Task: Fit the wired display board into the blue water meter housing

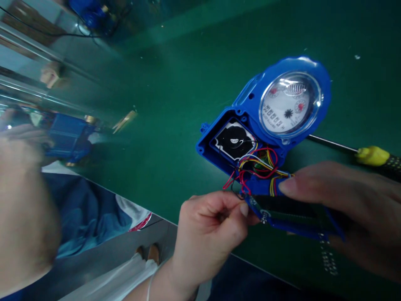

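Observation:
A blue water meter (247, 94) with a round glass-topped dial (286, 104) lies on the green table. Its side compartment (216, 148) is uncovered and shows a black-and-white part (234, 140). Red, yellow, white and black wires (258, 165) run from there to a blue cover (294, 228) with a dark board inside. My right hand (341, 200), partly blurred, grips this cover, thumb over the wires on top. At the cover's near corner, my left hand (216, 225) pinches with thumb and forefinger where thin wires end; the fingertips hide exactly what they grip.
A yellow-handled screwdriver (372, 155) lies right of the meter. At left, another person's blurred arm (25, 217) reaches by a blue meter (67, 136). A brass-coloured piece (124, 121) lies nearby. Another blue device (90, 14) with a cable is at the top left.

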Demonstrator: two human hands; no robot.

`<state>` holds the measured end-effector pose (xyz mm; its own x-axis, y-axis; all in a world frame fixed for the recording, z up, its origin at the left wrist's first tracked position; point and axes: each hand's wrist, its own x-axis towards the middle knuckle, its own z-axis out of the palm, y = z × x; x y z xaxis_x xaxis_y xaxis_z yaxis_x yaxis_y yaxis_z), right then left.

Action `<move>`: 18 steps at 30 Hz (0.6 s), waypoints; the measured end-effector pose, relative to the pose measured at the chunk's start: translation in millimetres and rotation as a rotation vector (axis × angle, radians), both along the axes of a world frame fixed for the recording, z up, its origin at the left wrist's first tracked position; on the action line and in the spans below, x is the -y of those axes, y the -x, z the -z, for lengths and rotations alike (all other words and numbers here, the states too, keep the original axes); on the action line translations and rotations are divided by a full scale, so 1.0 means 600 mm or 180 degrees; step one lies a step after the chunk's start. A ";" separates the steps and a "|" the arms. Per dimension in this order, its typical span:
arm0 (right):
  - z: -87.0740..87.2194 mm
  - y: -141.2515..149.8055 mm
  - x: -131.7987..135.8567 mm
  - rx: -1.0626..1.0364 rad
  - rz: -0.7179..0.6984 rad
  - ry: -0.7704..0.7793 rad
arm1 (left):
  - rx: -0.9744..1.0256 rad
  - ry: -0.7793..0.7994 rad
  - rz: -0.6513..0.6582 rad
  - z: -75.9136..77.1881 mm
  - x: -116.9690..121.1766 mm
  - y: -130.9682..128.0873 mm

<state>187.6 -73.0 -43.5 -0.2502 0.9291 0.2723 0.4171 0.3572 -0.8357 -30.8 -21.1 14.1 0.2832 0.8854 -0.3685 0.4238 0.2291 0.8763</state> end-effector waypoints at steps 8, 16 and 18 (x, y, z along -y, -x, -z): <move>-0.022 0.037 -0.043 -0.0108 -0.0089 0.0140 | 0.0270 0.0150 -0.0238 0.003 0.009 0.001; -0.019 0.039 -0.047 -0.0192 -0.0120 0.0169 | -0.0126 -0.0369 -0.0088 0.000 0.005 -0.007; -0.019 0.039 -0.048 -0.0214 -0.0129 0.0177 | -0.0253 -0.0527 -0.0100 -0.003 0.005 -0.012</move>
<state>164.0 -44.3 -32.3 -0.2708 0.9328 0.2379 0.3455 0.3248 -0.8804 -23.4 -24.0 15.7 0.2304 0.9438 -0.2372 0.4882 0.0988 0.8671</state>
